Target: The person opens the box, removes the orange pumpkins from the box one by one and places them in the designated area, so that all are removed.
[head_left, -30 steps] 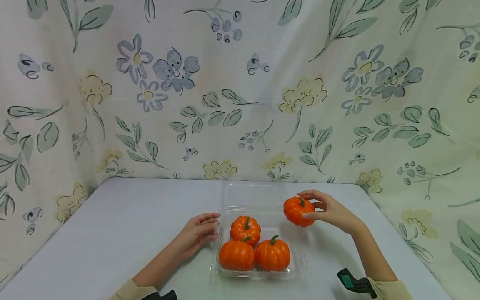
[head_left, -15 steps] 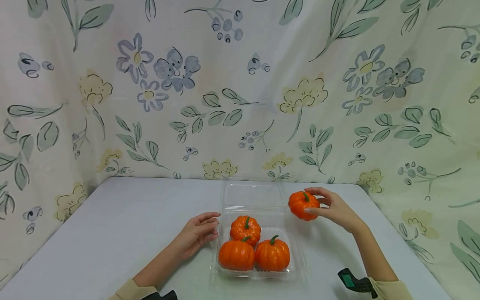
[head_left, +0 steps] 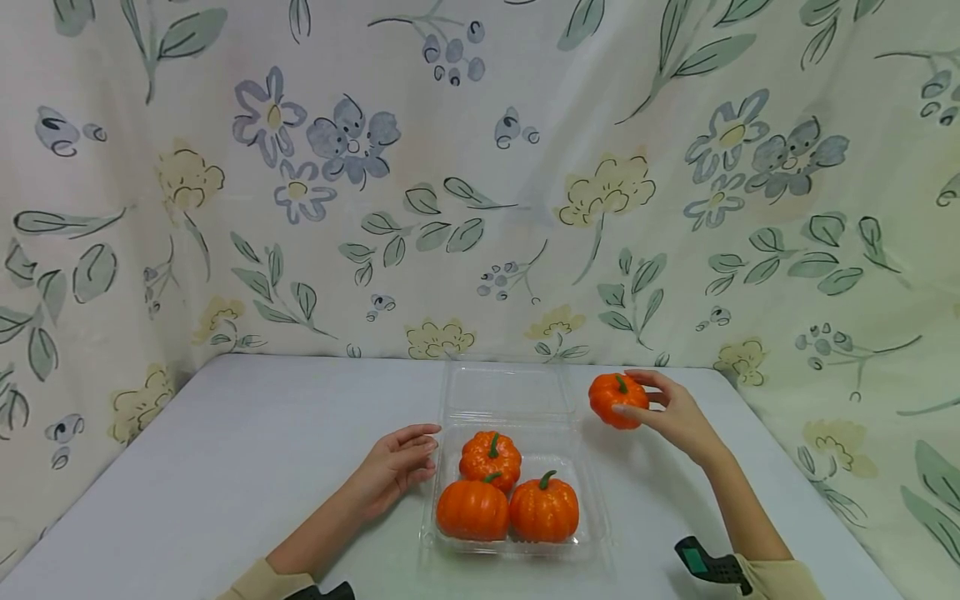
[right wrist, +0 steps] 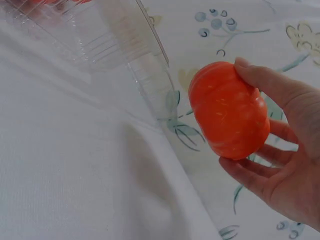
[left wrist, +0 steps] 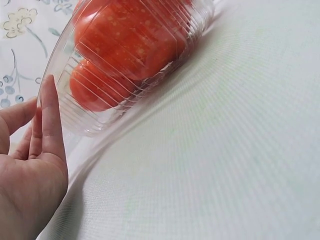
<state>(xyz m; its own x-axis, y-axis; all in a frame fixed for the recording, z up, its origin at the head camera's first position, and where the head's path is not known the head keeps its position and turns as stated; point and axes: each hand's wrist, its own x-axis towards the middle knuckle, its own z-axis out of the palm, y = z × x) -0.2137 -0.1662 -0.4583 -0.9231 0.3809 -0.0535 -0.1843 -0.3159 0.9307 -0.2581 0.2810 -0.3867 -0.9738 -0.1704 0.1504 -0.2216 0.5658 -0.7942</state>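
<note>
My right hand (head_left: pixel 672 414) pinches a small orange pumpkin (head_left: pixel 618 401) with a green stem, just right of the clear plastic clamshell box (head_left: pixel 597 500). In the right wrist view this pumpkin (right wrist: pixel 227 110) hangs above the table between thumb and fingers. Three more orange pumpkins sit in the box: a back one (head_left: pixel 491 460), a front left one (head_left: pixel 472 510) and a front right one (head_left: pixel 544 508). At the box's left side is my left hand (head_left: pixel 395 468), its fingers extended. The left wrist view shows those fingertips (left wrist: pixel 49 85) right at the box's rim.
The box's transparent lid (head_left: pixel 506 390) lies folded back toward the far table edge. A white cloth covers the table (head_left: pixel 285 433). Behind it hangs a floral curtain (head_left: pixel 450 208). Dark straps sit at both wrists, the right strap (head_left: pixel 712 567) showing a green patch.
My right hand has carried its pumpkin rightward and toward the back, from over the box's right edge to beside it. The left hand and the other pumpkins stay put.
</note>
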